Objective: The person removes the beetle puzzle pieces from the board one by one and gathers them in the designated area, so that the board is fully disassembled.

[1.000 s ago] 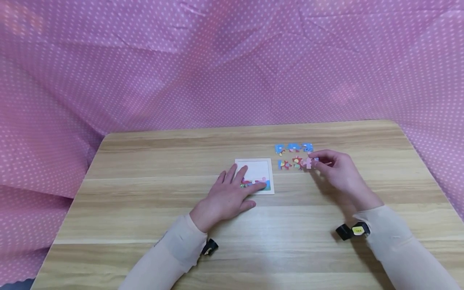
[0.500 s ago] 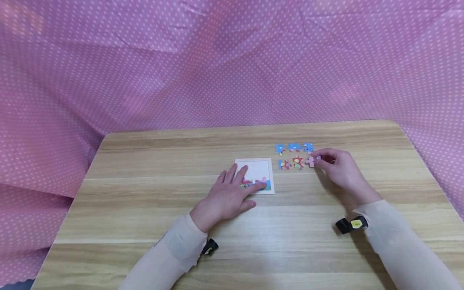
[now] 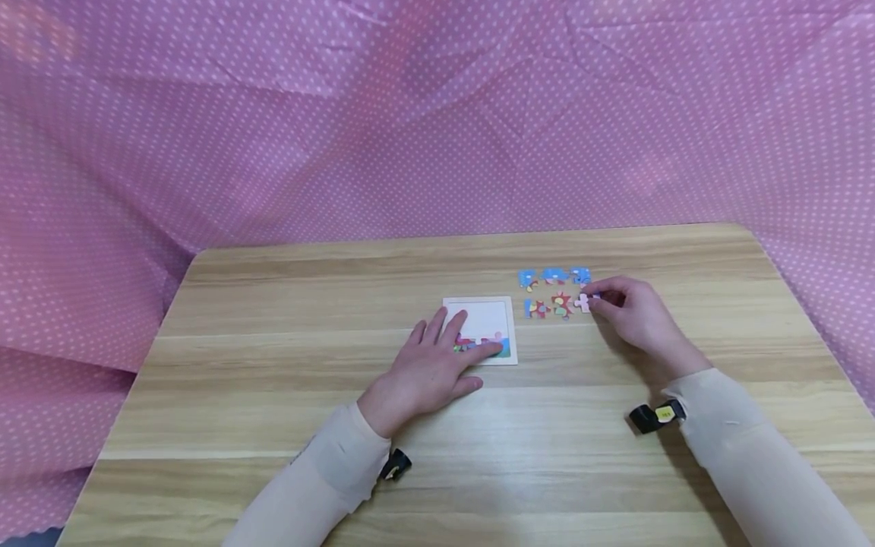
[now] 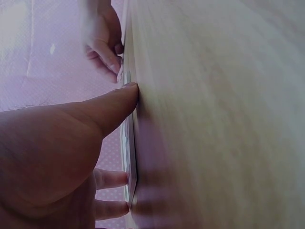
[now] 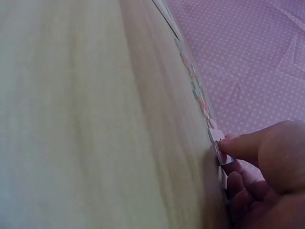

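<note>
My left hand [image 3: 427, 372] rests with fingers spread on a square white puzzle tray [image 3: 484, 315]; its thumb lies on the table just outside the near edge. Assembled pieces [image 3: 504, 349] with green, blue and red print fill the tray's near part, partly hidden under the fingers. To the right, my right hand [image 3: 636, 315] pinches a pink jigsaw piece [image 3: 583, 303] between thumb and fingers. In the right wrist view that piece [image 5: 216, 135] is tilted, partly covered by the thumb. A red jigsaw piece [image 3: 562, 305] lies just left of it.
Three blue jigsaw pieces [image 3: 555, 276] form a row behind the pinched one. Another red and yellow piece [image 3: 537, 308] lies between tray and right hand. The wooden table [image 3: 273, 365] ends at a pink dotted cloth [image 3: 437, 137]. Both wrists carry small black cameras [image 3: 656, 415].
The pink piece, pinched in the right hand, has shifted slightly right, away from the red piece, then a little back left. The left hand stays in place on the tray.
</note>
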The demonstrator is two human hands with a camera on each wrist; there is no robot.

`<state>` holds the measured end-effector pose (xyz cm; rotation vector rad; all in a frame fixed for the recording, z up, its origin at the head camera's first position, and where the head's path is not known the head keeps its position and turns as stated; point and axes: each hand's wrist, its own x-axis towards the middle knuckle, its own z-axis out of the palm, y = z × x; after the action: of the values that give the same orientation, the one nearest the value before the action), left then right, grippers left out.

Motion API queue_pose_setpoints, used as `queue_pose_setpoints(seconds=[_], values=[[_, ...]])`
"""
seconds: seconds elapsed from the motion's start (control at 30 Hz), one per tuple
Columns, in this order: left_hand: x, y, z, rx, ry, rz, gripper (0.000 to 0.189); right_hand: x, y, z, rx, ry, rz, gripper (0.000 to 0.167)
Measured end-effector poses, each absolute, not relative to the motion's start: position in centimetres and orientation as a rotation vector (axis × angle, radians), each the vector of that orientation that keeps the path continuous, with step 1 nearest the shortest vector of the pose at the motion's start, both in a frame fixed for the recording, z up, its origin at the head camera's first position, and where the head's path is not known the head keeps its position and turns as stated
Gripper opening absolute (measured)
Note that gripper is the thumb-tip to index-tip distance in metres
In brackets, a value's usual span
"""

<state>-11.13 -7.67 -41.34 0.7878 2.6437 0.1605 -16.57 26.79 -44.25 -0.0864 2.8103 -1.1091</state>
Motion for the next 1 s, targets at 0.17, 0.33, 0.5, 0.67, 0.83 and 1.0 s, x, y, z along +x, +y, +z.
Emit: queue_pose_setpoints(seconds=[0.17, 0.33, 0.5, 0.67, 0.83, 1.0], values=[[-11.12, -7.66, -41.32, 0.786, 2.641, 0.167, 0.058, -16.51, 26.65, -44.31, -0.138, 2.845, -1.055, 0.024], [-11.13, -7.69, -41.26, 0.786, 2.643, 0.173, 0.058, -16.58, 26.62, -44.32, -0.198, 2.863, -1.028, 0.024], [-11.13, -7.73, -41.16, 0.781, 2.640, 0.178, 0.058, -16.57, 26.63, -44.31, -0.204, 2.844, -1.030, 0.025], [-11.13, -7.77, -41.15, 0.776, 2.637, 0.169, 0.059, -16.63, 26.61, -44.33, -0.199, 2.830, -1.035, 0.026], [-11.12, -7.85, -41.21, 0.769, 2.639, 0.166, 0.059, -16.66, 26.63, -44.24, -0.213, 2.823, -1.054, 0.027], [-11.10, -7.86, -41.32, 0.787, 2.646, 0.187, 0.060, -16.50, 27.07, -44.11, -0.202, 2.788, -1.124, 0.031]])
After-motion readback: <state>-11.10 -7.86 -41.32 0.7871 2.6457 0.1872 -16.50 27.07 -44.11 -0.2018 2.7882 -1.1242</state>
